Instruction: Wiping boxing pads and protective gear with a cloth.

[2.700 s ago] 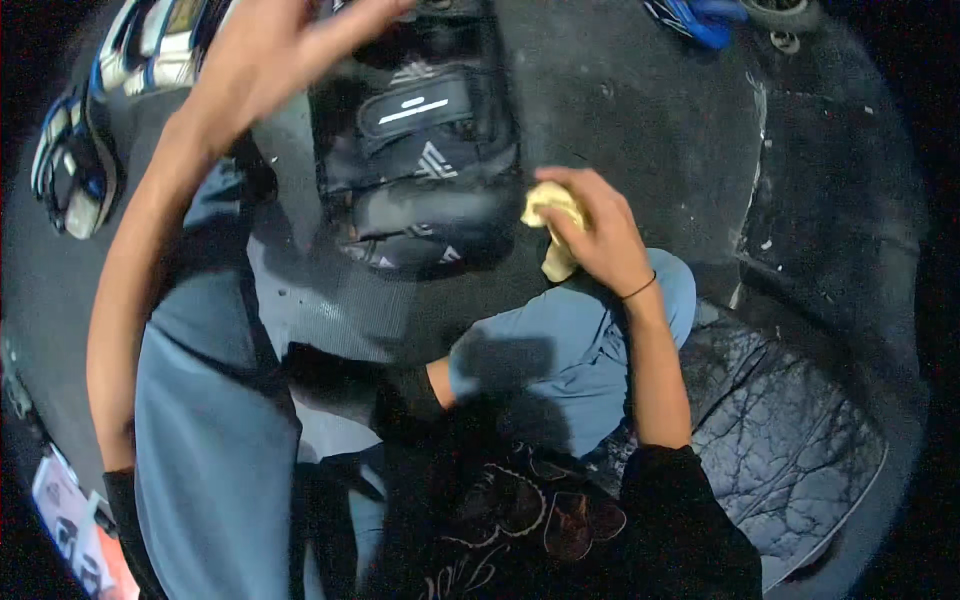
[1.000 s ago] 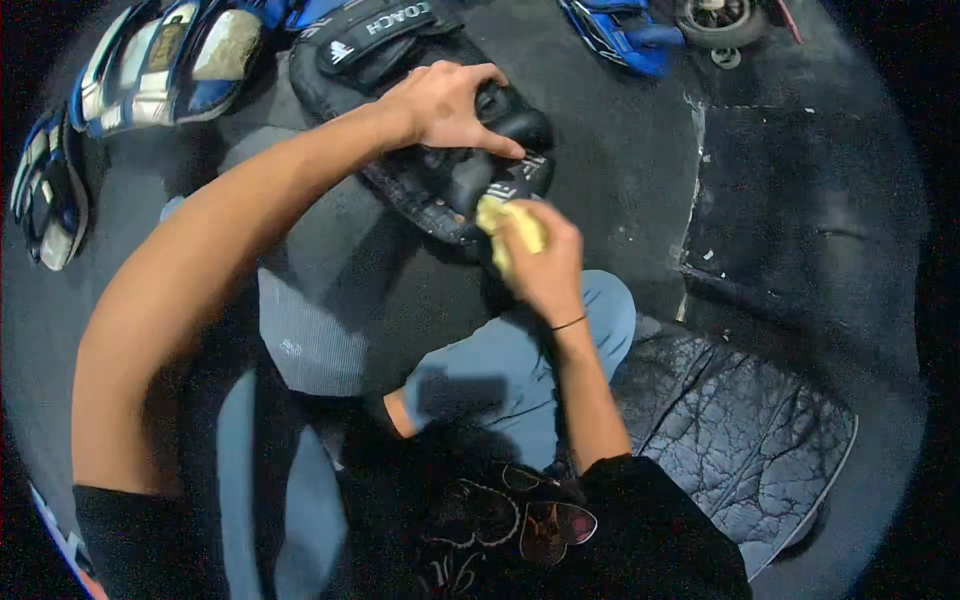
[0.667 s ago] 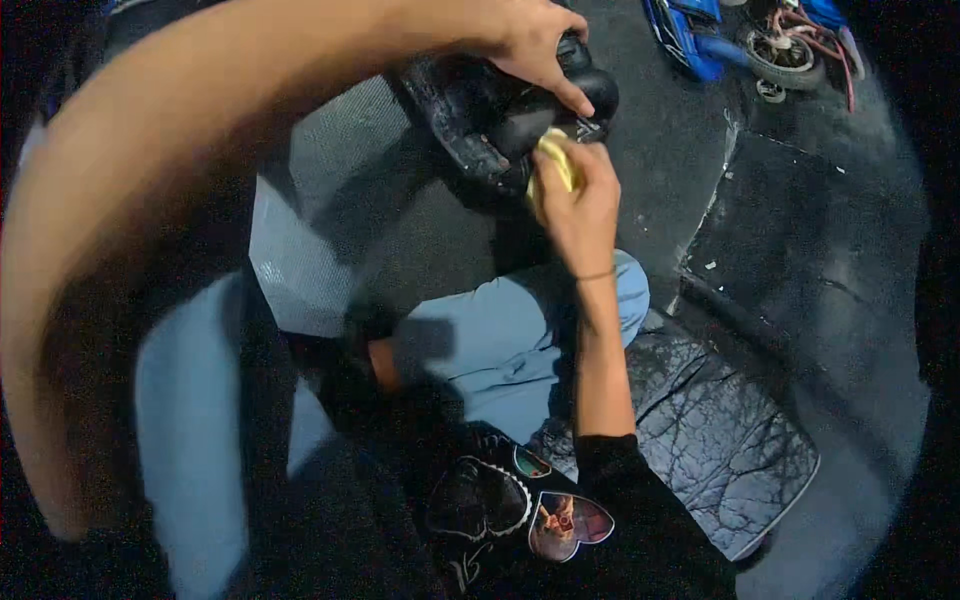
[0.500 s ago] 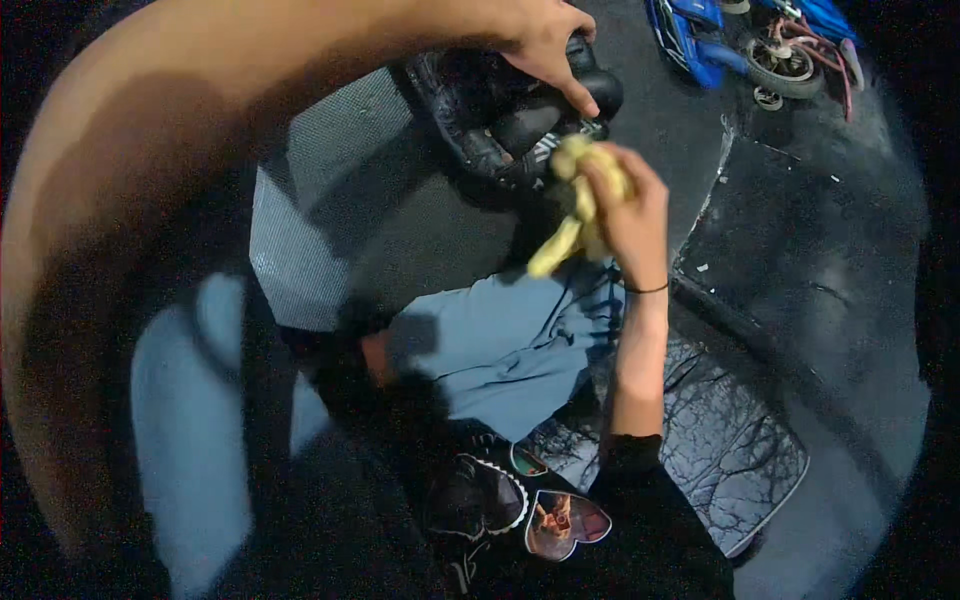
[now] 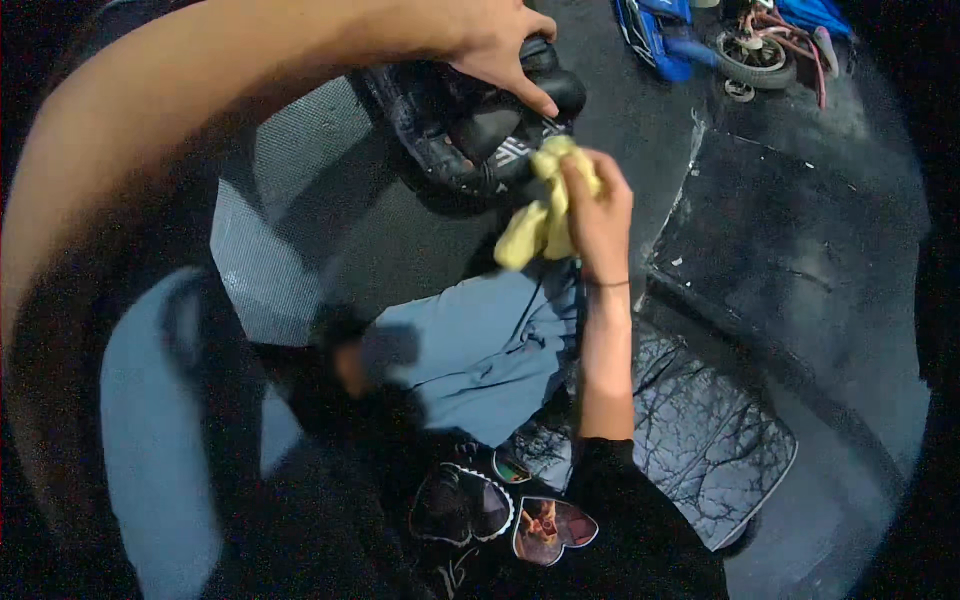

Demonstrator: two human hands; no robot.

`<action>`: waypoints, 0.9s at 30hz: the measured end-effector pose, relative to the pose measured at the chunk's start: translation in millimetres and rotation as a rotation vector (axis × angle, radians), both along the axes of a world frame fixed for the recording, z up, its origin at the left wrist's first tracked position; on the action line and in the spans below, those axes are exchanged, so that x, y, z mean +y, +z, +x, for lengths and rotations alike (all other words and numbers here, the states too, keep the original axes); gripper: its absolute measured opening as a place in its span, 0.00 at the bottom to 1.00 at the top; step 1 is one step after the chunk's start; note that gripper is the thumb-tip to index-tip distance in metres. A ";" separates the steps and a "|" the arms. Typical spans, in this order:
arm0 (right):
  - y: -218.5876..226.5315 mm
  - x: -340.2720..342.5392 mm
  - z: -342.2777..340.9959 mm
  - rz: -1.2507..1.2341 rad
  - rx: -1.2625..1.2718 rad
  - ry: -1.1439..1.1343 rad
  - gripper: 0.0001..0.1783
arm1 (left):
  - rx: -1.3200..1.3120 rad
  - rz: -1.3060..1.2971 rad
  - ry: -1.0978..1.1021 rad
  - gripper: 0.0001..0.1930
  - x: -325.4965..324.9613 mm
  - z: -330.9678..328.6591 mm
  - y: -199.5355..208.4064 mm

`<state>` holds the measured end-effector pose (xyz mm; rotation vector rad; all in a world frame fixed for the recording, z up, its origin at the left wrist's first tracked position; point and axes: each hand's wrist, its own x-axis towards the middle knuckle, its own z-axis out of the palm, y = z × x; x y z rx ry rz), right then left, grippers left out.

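Observation:
A black padded piece of gear [image 5: 440, 150] with a shiny, worn surface and white print lies at the far middle on a grey textured surface. My left hand [image 5: 500, 50] reaches over it from the upper left and grips its far right side, thumb pressed on the padding. The other fingers are partly hidden behind that edge. My right hand [image 5: 597, 205] holds a crumpled yellow cloth [image 5: 545, 215] against or close to the gear's near right edge; whether they touch is hard to tell. A loose end of the cloth hangs toward my lap.
The grey textured surface [image 5: 270, 270] stands before my blue-grey trousers [image 5: 480, 330]. At my right is a black cushion [image 5: 700, 450] with cracked covering. Dark mats [image 5: 800, 220] lie beyond it. A small bike [image 5: 755, 60] and a blue item [image 5: 655, 35] are at the far right.
The whole view has shifted slightly, so everything sits further left. My left hand keeps its grip on the gear. My right hand stays nearby with the cloth, whose loose end has swung and spread.

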<state>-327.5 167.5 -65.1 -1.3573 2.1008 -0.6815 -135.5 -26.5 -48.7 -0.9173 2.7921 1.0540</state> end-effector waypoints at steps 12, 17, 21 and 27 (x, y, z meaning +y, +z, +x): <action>-33.9 36.8 97.5 -0.146 -0.091 -0.141 0.10 | -0.251 -0.117 -0.030 0.62 -5.0 1.8 7.9; -56.6 -9.2 40.2 -0.372 0.120 -0.391 0.14 | 0.023 -0.285 0.019 0.61 10.6 4.1 -13.8; -64.2 -22.8 12.5 -0.404 0.253 -0.522 0.16 | -0.139 -0.176 -0.049 0.61 -3.3 -21.1 1.3; -68.7 26.4 126.2 -0.435 0.128 -0.275 0.13 | -0.090 -0.234 0.005 0.61 5.1 7.8 2.6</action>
